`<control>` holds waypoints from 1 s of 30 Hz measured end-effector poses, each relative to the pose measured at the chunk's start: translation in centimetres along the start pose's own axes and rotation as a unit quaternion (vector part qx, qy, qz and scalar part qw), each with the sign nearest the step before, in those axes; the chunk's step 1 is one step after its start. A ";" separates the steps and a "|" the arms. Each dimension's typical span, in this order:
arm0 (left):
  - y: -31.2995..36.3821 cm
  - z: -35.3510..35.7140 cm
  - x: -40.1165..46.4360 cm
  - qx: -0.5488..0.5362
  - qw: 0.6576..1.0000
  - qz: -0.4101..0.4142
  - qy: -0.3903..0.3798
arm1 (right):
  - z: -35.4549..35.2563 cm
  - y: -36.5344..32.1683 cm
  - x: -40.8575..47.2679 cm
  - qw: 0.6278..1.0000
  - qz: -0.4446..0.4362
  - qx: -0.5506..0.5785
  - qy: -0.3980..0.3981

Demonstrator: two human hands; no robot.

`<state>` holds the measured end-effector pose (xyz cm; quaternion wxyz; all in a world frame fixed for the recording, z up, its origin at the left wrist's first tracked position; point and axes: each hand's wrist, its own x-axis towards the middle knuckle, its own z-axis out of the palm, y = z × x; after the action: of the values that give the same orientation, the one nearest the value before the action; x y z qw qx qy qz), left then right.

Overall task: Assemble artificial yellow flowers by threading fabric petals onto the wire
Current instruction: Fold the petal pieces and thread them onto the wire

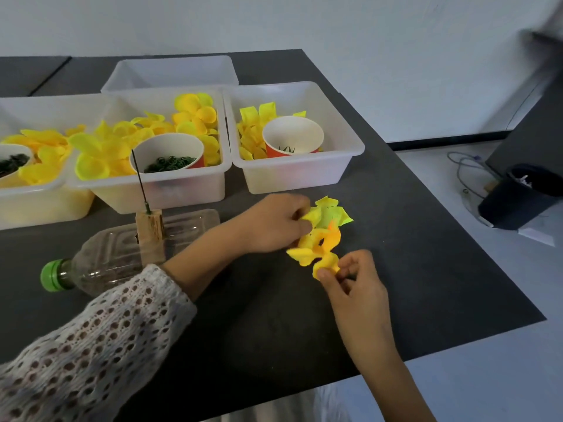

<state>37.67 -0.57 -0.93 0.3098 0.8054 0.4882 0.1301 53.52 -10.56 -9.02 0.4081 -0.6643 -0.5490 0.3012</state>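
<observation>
Dark table, hands gripping petals

Bins behind bottle; wire in block.

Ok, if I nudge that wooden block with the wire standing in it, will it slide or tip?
Probably tip. The wooden block looks narrow and taller than wide, and the wire rises well above it, so a push up high would lever it over. It seems light, so a low nudge may slide it on the dark table. The plastic bottle lies right beside it.
</observation>
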 end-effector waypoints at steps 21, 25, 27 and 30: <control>-2.7 -9.4 5.8 -0.233 0.926 -0.145 0.259 | 0.8 -0.1 -0.6 0.996 -0.011 0.090 0.002; -3.0 -10.7 8.8 -0.219 0.922 -0.160 0.275 | 0.6 -0.1 -0.4 0.997 -0.001 0.074 -0.006; -3.0 -11.3 10.2 -0.270 0.897 -0.173 0.304 | 0.6 0.0 -0.3 0.998 0.006 0.066 -0.002; -2.9 -11.8 11.5 -0.301 0.882 -0.185 0.311 | 0.5 0.0 -0.3 0.998 0.011 0.066 0.004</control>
<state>35.20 14.77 5.36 0.3877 0.4866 0.6373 0.4548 53.04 -10.73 -9.25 0.4499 -0.6432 -0.5189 0.3385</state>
